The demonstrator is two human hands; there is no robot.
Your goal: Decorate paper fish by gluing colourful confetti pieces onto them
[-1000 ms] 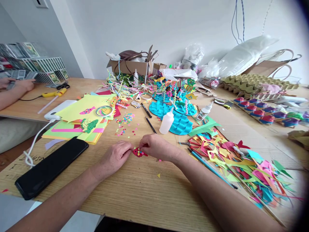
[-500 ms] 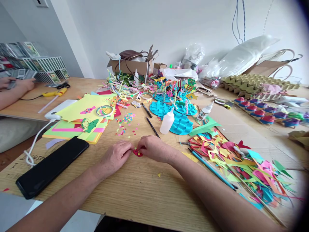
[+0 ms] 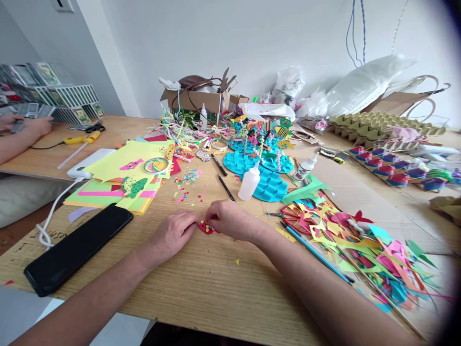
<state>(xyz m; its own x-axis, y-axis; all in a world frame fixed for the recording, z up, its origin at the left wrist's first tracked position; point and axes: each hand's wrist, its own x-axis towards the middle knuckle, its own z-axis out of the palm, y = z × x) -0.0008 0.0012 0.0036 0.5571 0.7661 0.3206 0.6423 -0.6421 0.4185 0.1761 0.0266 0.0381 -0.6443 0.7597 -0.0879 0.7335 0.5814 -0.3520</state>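
A small red paper piece with yellow dots (image 3: pixel 206 228) lies on the wooden table between my hands. My left hand (image 3: pixel 179 229) has its fingers pinched together at the left edge of the piece. Over its right side, my right hand (image 3: pixel 223 218) is closed, with its fingertips on the piece; whether they hold a dot is too small to see. Beyond my hands are scattered paper dots (image 3: pixel 189 178), a black pen (image 3: pixel 226 187) and a white glue bottle (image 3: pixel 249 181).
A black phone (image 3: pixel 79 247) and stacked colored paper (image 3: pixel 115 192) are at left. Paper scraps (image 3: pixel 363 245) and brushes (image 3: pixel 313 250) lie right, blue cardboard discs (image 3: pixel 270 185) behind. Another person's hands (image 3: pixel 38 126) work at far left.
My right hand has shifted slightly right and up, and more of the red piece with its yellow dots shows. My left hand is almost unmoved.
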